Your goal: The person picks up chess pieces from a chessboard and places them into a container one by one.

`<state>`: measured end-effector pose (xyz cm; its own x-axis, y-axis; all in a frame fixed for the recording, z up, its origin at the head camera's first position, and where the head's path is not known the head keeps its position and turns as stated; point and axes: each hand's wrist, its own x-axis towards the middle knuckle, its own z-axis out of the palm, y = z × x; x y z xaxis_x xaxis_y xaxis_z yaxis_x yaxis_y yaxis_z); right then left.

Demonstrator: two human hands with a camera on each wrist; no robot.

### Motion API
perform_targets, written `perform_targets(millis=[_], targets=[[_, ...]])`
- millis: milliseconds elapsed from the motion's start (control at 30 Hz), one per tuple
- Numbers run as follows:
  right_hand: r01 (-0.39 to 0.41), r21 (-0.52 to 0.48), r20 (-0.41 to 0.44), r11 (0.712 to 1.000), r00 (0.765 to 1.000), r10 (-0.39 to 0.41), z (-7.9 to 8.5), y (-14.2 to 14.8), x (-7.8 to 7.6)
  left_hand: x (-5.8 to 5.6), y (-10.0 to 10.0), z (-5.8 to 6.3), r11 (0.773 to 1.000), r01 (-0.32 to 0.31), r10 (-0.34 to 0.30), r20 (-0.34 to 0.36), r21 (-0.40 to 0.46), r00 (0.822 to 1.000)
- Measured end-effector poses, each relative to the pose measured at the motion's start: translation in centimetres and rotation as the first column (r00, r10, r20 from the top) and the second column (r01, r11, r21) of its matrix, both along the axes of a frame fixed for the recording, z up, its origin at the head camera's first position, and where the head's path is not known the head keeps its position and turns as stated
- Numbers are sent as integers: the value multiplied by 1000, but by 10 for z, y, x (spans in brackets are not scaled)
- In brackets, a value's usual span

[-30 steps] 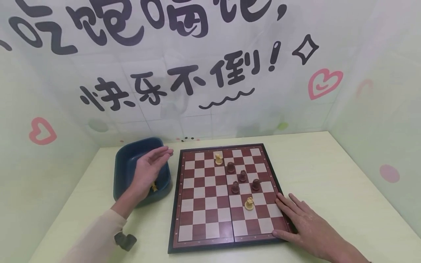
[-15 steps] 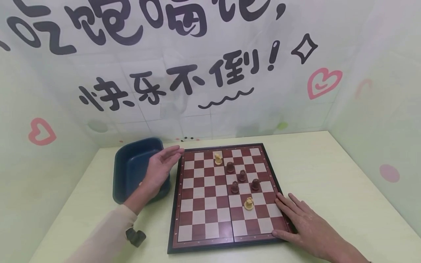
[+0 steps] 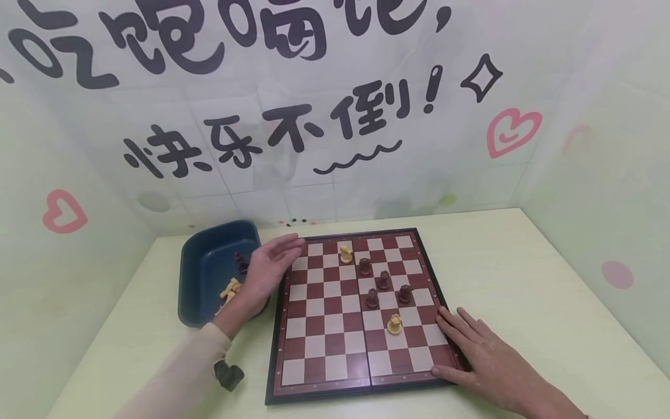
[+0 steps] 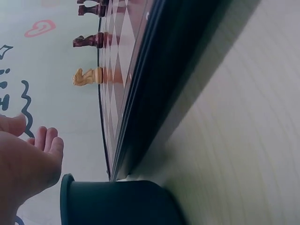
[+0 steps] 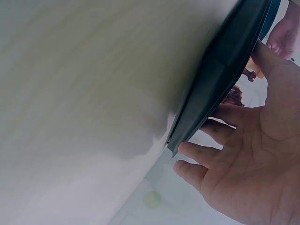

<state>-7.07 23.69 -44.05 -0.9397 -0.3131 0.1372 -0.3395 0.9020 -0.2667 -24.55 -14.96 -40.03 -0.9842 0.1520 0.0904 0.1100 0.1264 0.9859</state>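
My left hand (image 3: 269,269) hovers over the right rim of the blue bin (image 3: 189,279), its fingertips reaching the far left corner of the chessboard (image 3: 309,337). The left wrist view shows its fingers loosely extended with nothing between them. On the board's near right corner rests my right hand (image 3: 484,355), fingers spread along the side edge and thumb on the front edge. A light knight (image 3: 346,254) stands near the far edge. Several dark pieces (image 3: 384,280) are grouped right of the fold, with a light crowned piece (image 3: 395,324) nearer me.
Inside the bin lie light chess pieces (image 3: 230,288) and a dark piece (image 3: 241,262), partly behind the left wrist. A pale wooden table (image 3: 534,302) extends around the board. Behind it rises a wall (image 3: 293,192) covered in printed lettering and hearts.
My left hand has moved right, from over the bin toward the board's far left corner, uncovering more pieces in the bin. The right hand and the pieces on the board stay put.
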Motion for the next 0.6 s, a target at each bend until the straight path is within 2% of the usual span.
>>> perform_targets(millis=[367,600], targets=[[19,6,53,1000,998,-20,-1,1,-1,-5,22,-2,1000,6,-6,-14,3,1000],[21,6,43,1000,999,-22,0,0,-2,-2,32,-4,999,33,-33,-11,21,999]])
